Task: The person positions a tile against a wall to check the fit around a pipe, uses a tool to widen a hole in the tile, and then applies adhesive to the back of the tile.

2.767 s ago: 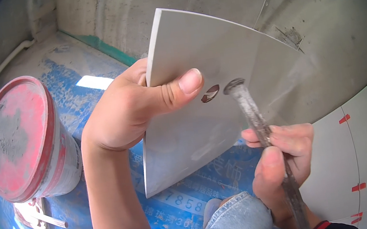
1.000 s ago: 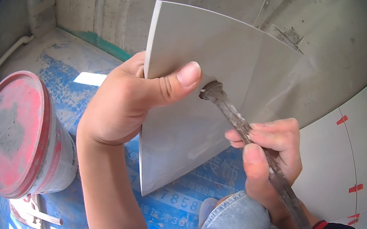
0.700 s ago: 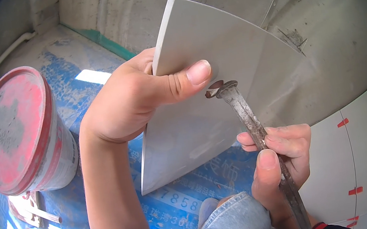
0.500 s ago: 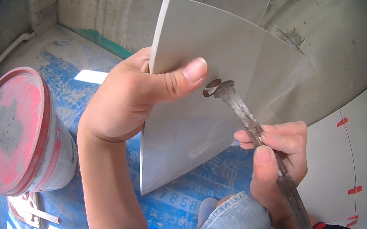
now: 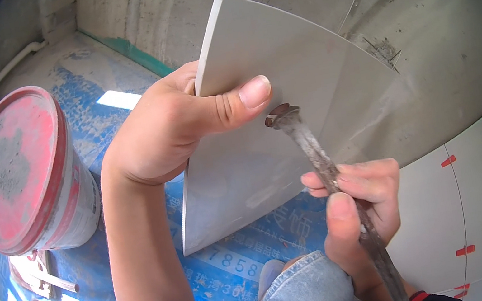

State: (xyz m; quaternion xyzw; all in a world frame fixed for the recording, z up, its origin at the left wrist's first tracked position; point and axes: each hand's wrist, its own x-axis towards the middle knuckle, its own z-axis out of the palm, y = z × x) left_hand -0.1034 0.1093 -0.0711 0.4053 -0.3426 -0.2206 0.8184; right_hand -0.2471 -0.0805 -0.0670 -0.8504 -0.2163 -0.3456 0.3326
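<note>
My left hand (image 5: pixel 176 116) grips a large pale grey tile (image 5: pixel 256 167) by its left edge. The thumb lies across the smooth face and the other fingers are hidden behind. In my right hand (image 5: pixel 361 210) is a worn metal bar (image 5: pixel 318 160) with a flared round end, slanting up and left, pinched between thumb and fingers. The flared end is at the tile's face, just below my left thumb tip. A dark brown oval shows right at that end; whether it is a hole or a reflection I cannot tell.
A bucket with a stained red lid (image 5: pixel 17 170) stands at the left on blue printed floor sheeting (image 5: pixel 223 279). Near it lies a tool with a stick-like handle (image 5: pixel 53 281). A bare concrete wall (image 5: pixel 428 58) rises behind. Pale tiles with red clips (image 5: pixel 465 250) are at the right.
My right hand has moved slightly up and left, bringing the bar's flared end against the dark oval. My left hand and the tile have barely moved.
</note>
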